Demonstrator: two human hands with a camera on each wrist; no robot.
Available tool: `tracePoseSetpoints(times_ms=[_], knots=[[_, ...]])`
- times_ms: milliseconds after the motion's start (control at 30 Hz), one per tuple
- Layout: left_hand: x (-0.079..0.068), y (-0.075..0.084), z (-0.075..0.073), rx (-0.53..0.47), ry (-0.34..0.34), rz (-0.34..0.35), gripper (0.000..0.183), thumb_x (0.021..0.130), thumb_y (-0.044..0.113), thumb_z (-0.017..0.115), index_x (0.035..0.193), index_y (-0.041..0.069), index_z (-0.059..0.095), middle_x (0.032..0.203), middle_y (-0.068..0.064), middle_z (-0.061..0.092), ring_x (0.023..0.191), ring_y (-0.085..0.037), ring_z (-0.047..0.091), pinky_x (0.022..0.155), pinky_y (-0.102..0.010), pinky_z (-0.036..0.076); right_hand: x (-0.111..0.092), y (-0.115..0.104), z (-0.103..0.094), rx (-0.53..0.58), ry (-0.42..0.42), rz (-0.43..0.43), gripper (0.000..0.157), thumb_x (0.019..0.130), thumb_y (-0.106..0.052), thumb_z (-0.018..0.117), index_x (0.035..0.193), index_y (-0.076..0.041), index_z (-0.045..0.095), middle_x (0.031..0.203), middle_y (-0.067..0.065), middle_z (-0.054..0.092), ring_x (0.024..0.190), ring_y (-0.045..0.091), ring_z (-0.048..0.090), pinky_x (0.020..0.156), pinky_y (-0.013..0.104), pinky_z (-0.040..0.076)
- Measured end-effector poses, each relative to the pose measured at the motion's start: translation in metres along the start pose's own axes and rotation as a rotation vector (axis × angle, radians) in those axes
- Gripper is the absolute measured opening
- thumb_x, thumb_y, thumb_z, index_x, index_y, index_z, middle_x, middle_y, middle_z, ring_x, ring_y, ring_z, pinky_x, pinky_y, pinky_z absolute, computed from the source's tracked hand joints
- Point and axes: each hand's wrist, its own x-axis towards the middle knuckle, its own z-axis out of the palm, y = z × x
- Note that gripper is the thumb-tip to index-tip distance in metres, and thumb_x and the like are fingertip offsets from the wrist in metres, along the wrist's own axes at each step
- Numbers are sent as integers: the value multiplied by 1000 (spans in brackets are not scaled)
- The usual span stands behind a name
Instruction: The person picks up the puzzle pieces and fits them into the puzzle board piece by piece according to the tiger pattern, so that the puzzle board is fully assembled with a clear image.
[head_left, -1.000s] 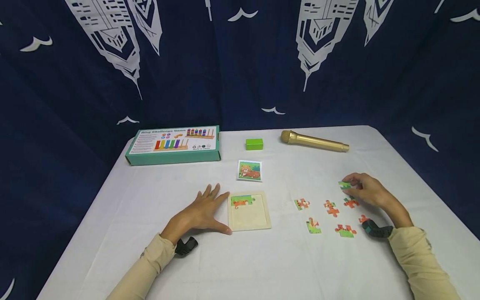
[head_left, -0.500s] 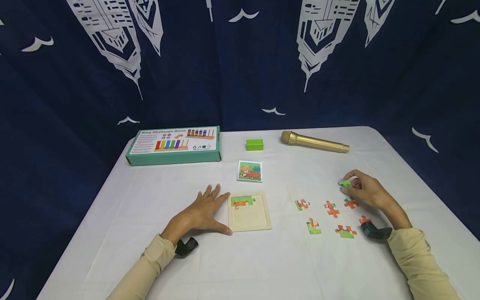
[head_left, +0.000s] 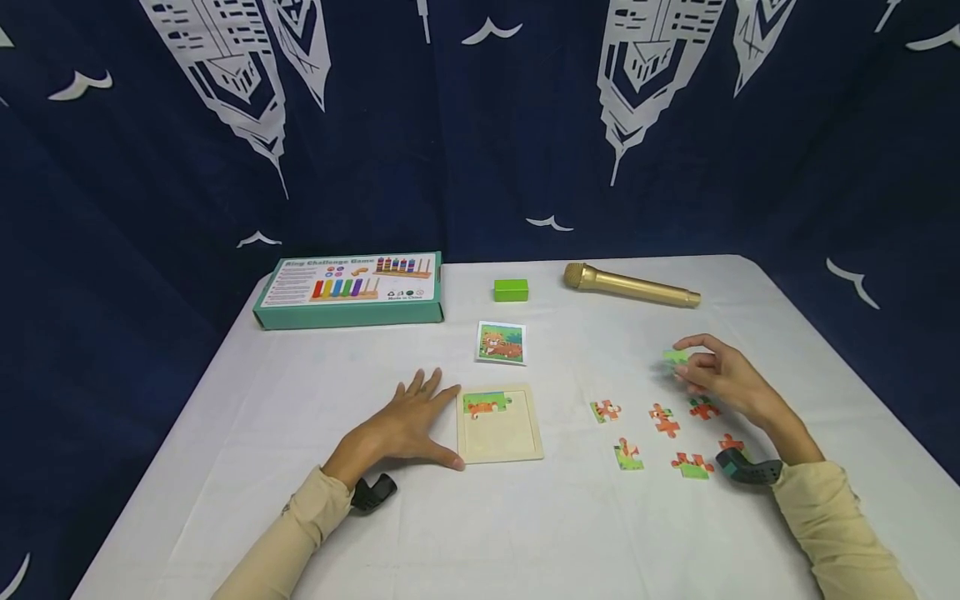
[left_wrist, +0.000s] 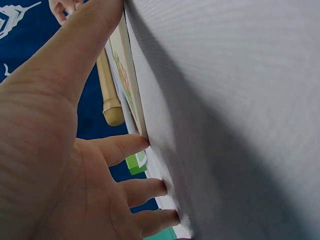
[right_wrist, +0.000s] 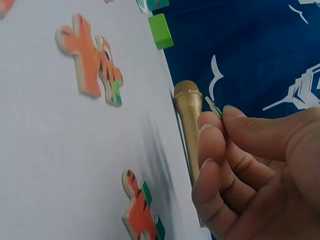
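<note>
My right hand (head_left: pixel 723 379) pinches a green puzzle piece (head_left: pixel 675 357) between thumb and fingers, above the table; in the right wrist view the puzzle piece (right_wrist: pixel 215 108) is seen nearly edge-on. The left hand (head_left: pixel 405 423) lies with fingers spread, its thumb and index finger touching the left side of a square wooden puzzle tray (head_left: pixel 502 437). In the tray's upper left sits a joined strip of green and orange puzzle (head_left: pixel 486 404). Several loose tiger puzzle pieces (head_left: pixel 664 421) lie on the cloth nearer me than the right hand.
Behind the tray lies a tiger picture card (head_left: pixel 501 342). Farther back are a green block (head_left: pixel 511 290), a gold microphone (head_left: pixel 632 285) and a boxed ring game (head_left: pixel 348 292). A dark blue curtain (head_left: pixel 480 125) hangs beyond the white table (head_left: pixel 480 533).
My right hand has lifted the green piece off the cloth and moved a little left and away from me with it. The left hand has stayed at the tray.
</note>
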Motion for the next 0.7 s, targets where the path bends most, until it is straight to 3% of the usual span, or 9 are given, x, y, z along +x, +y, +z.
tracePoseSetpoints(times_ms=[367,467,700], knots=[[1,-1,2,8,3,-4,115,61,64,80,152,16,29,160,-17,8,146,-37,-2,116,-56,5,3,-22,13,71,-61,-104,38,96,0,53,131,5,38,90,16,66,84,11,67,68,24,55],[1,-1,2,8,7,-4,114,61,63,80,152,15,29,159,-17,9,146,-37,-1,116,-56,5,6,-30,22,100,-110,-145,39,95,2,51,132,5,37,91,19,65,86,15,68,71,27,55],[1,-2,2,9,8,-1,114,61,63,80,152,15,29,160,-17,9,147,-37,-1,116,-56,6,15,-48,52,181,-263,-146,40,95,4,48,133,7,36,94,27,59,96,29,66,81,32,56]])
